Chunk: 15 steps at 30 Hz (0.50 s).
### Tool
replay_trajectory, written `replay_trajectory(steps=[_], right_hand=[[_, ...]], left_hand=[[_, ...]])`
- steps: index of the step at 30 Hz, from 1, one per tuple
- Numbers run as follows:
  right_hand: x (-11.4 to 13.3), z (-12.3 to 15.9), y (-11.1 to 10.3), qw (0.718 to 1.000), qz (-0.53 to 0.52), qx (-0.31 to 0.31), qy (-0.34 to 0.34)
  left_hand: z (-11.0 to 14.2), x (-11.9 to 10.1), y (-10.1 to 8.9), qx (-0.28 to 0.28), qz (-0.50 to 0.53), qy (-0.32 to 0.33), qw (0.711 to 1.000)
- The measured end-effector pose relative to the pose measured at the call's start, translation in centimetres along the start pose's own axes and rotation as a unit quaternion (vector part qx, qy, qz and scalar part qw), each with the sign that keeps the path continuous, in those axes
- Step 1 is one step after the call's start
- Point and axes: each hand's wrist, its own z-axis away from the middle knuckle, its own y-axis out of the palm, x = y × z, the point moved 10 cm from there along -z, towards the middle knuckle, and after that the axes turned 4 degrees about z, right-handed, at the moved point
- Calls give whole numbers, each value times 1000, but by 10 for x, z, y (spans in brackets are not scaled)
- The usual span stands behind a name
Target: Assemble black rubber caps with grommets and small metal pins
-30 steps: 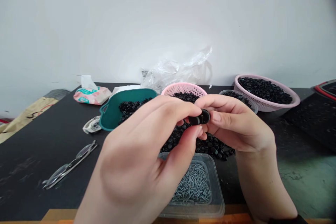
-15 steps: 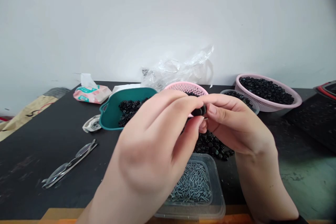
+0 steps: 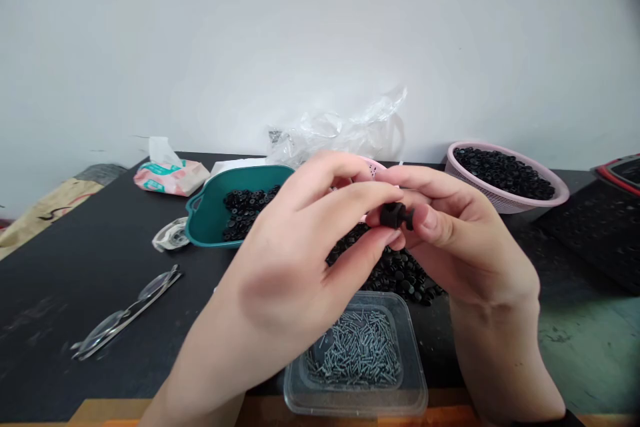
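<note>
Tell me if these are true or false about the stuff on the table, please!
1. The left hand and right hand pinch one small black part together. True.
2. The clear plastic tub is full of black rings. False: it holds small grey screws.
3. The teal basket holds black pieces. True.
4. The pink basket on the right is empty. False: it is filled with black discs.
5. The glasses lie on the black table. True.
</note>
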Motion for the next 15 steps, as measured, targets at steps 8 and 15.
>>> replay_trajectory(steps=[8, 15], right_hand=[[11, 10, 4, 1000, 16, 1, -26], [13, 14, 3, 999, 38, 20, -10]], left_hand=[[-2, 0, -4, -13, 51, -3, 999], [-1, -1, -4, 12, 27, 14, 999]])
